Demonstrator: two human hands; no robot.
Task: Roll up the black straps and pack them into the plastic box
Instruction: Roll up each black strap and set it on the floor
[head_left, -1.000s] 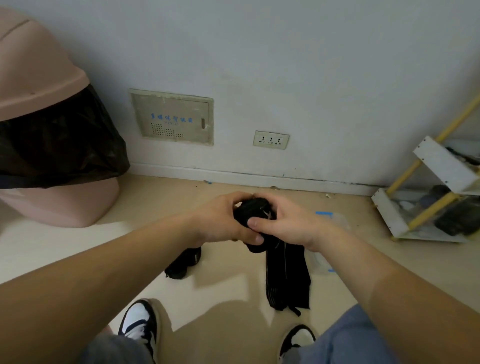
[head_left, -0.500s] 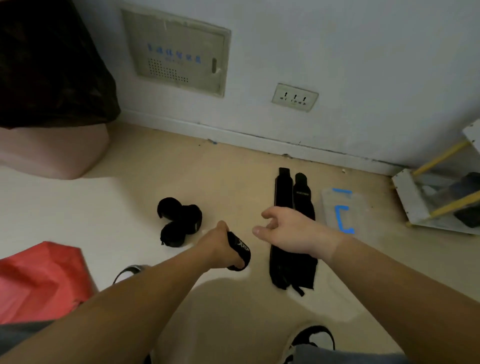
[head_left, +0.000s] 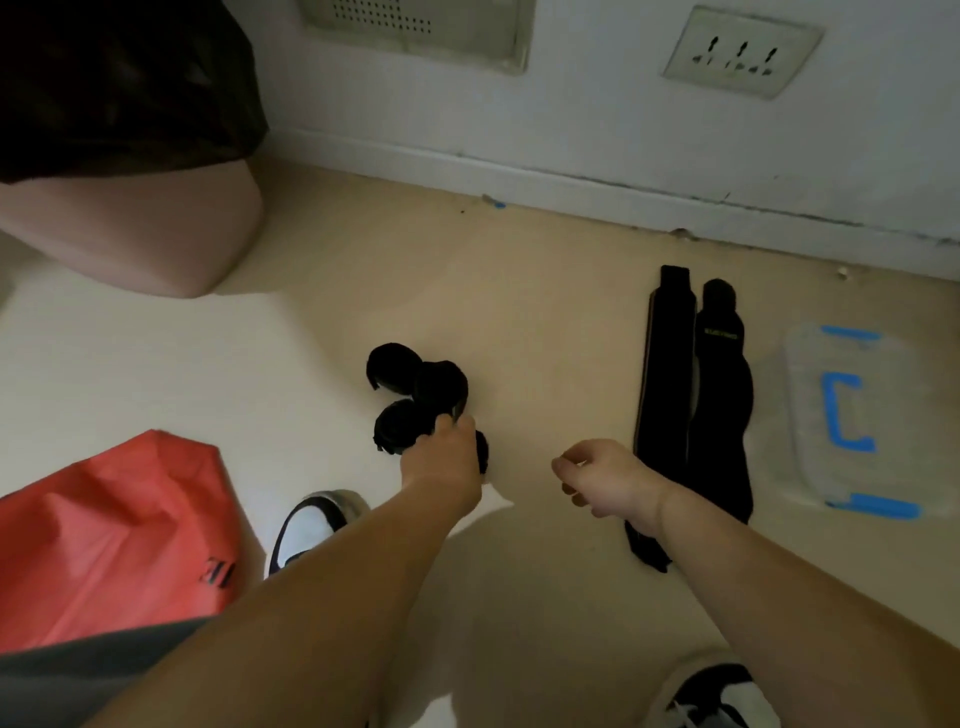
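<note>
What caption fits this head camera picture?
Left hand holds a rolled strap by three rolls; flat straps and plastic box lie nearby.

Bare forearms (head_left: 363, 597), left sneaker (head_left: 311, 525) and right sneaker (head_left: 719, 696) — black and white — dark grey garment (head_left: 78, 670) on left leg.

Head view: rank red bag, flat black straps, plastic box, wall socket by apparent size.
1. red bag: largest, though it is nearest the camera.
2. flat black straps and plastic box: look about alike, so not ranked.
3. wall socket: smallest, but farthest away.
</note>
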